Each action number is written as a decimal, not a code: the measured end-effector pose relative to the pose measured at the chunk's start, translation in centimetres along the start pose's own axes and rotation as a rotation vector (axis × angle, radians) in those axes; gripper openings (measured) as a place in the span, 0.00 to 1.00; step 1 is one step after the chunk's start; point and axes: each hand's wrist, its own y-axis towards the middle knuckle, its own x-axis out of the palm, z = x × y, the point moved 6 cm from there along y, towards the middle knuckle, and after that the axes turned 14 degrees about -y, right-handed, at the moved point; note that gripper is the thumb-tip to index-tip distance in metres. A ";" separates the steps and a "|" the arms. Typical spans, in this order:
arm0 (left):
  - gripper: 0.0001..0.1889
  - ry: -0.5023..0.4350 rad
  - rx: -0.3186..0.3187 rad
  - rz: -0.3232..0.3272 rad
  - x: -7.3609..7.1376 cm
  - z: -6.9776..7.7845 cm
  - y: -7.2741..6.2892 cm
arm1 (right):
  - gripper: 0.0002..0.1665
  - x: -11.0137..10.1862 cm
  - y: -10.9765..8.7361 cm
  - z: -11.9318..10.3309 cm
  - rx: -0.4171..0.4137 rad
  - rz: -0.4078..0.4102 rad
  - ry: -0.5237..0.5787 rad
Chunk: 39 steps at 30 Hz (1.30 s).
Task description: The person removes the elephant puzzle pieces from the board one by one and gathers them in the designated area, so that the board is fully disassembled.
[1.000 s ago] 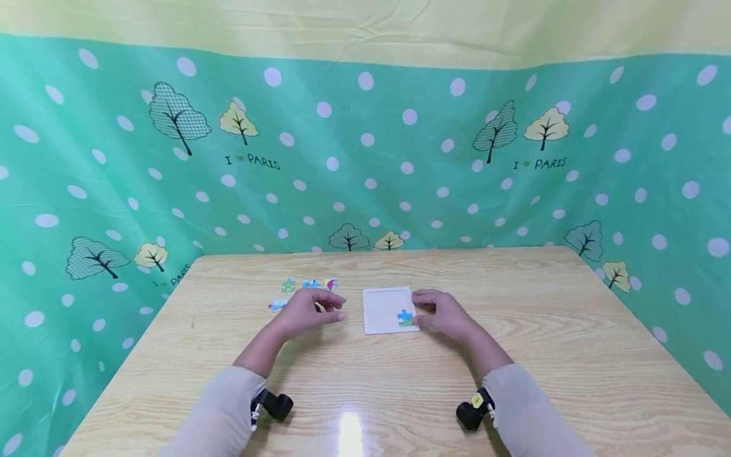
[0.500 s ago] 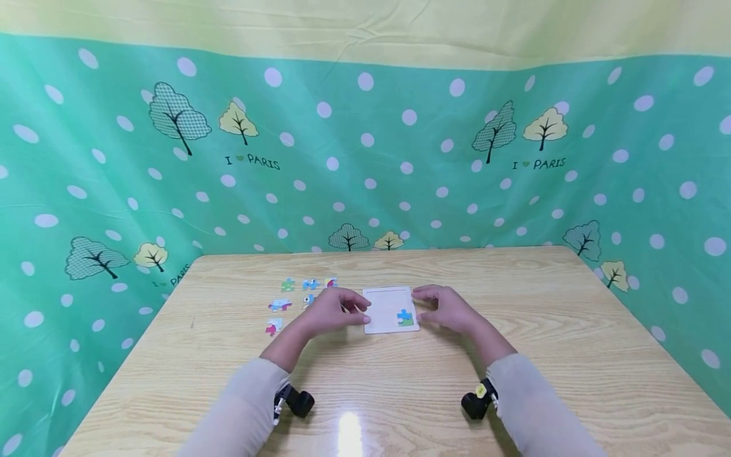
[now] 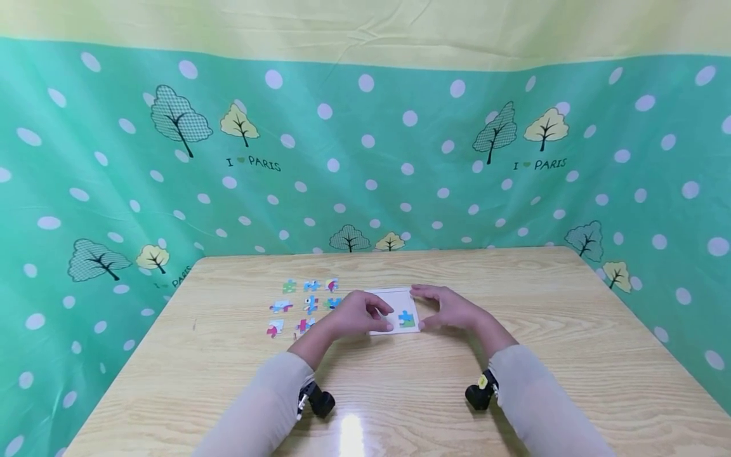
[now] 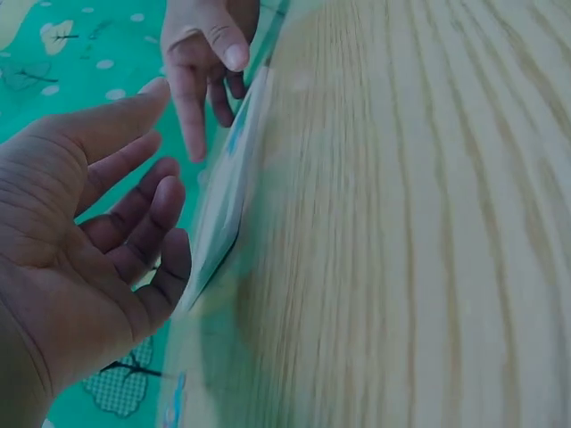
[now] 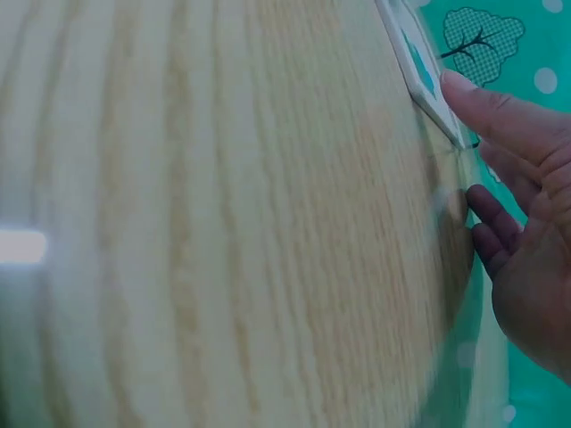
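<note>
A white square puzzle tray (image 3: 402,299) lies on the table, and a blue and green jigsaw piece (image 3: 406,318) sits in its lower right corner. My left hand (image 3: 361,314) hovers over the tray's left part, covering some of it. Its fingers curl loosely, and the left wrist view shows nothing between them and the thumb. At the tray's right side is my right hand (image 3: 454,310), its thumb and forefinger spread along the edge; the thumb tip is beside the lower right corner. Whether it touches the tray I cannot tell.
Left of the tray, several loose jigsaw pieces lie in rough rows, among them a green piece (image 3: 289,286), a white and pink piece (image 3: 275,327) and a blue piece (image 3: 311,304). A dotted green curtain (image 3: 365,190) hangs behind the wooden table (image 3: 400,387).
My left hand has moved right, from beside the loose pieces to over the tray, uncovering more of those pieces. My right hand stays by the tray's right edge, with only a slight shift.
</note>
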 end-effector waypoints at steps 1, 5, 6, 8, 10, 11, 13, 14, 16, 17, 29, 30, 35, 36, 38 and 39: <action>0.14 0.000 -0.007 0.001 0.2 0.0 0.2 | 0.47 0.0 0.0 0.0 -0.009 -0.008 -0.003; 0.16 0.006 -0.021 0.008 0.8 0.2 1.0 | 0.48 0.1 0.1 0.0 -0.036 -0.020 -0.020; 0.16 0.006 -0.024 0.010 0.9 0.3 1.2 | 0.47 0.1 0.2 0.0 -0.038 -0.022 -0.018; 0.17 0.007 -0.031 0.015 1.2 0.5 1.6 | 0.46 0.1 0.3 0.1 -0.042 -0.024 -0.019; 0.17 0.019 -0.035 0.014 1.5 0.7 1.9 | 0.45 0.1 0.3 0.1 -0.051 -0.025 -0.020; 0.17 0.026 -0.035 0.012 1.6 0.8 2.0 | 0.44 0.1 0.3 0.1 -0.049 -0.026 -0.022; 0.17 0.049 -0.038 0.008 1.9 1.0 2.2 | 0.43 0.1 0.3 0.2 -0.048 -0.025 -0.030; 0.17 0.063 -0.041 0.006 2.0 1.0 2.3 | 0.42 0.2 0.4 0.2 -0.050 -0.023 -0.035; 0.17 0.088 -0.047 0.003 2.3 1.0 2.6 | 0.42 0.2 0.4 0.1 -0.052 -0.020 -0.035; 0.18 0.102 -0.049 0.004 2.4 0.9 2.7 | 0.42 0.2 0.5 0.1 -0.052 -0.020 -0.036; 0.23 0.284 -0.067 -0.005 2.4 -0.5 3.7 | 0.41 0.5 0.7 0.0 -0.052 -0.019 -0.047; 0.23 0.281 -0.071 -0.007 2.4 -0.5 3.8 | 0.41 0.5 0.7 0.0 -0.054 -0.019 -0.048; 0.21 0.260 -0.072 -0.021 2.5 -0.6 3.8 | 0.41 0.5 0.7 0.1 -0.044 -0.020 -0.053; 0.21 0.258 -0.070 -0.021 2.5 -0.5 3.7 | 0.41 0.5 0.7 0.0 -0.043 -0.021 -0.055; 0.21 0.250 -0.062 -0.016 2.5 -0.5 3.7 | 0.41 0.5 0.7 0.0 -0.044 -0.019 -0.055; 0.21 0.240 -0.057 -0.012 2.5 -0.5 3.7 | 0.41 0.5 0.6 -0.1 -0.046 -0.018 -0.057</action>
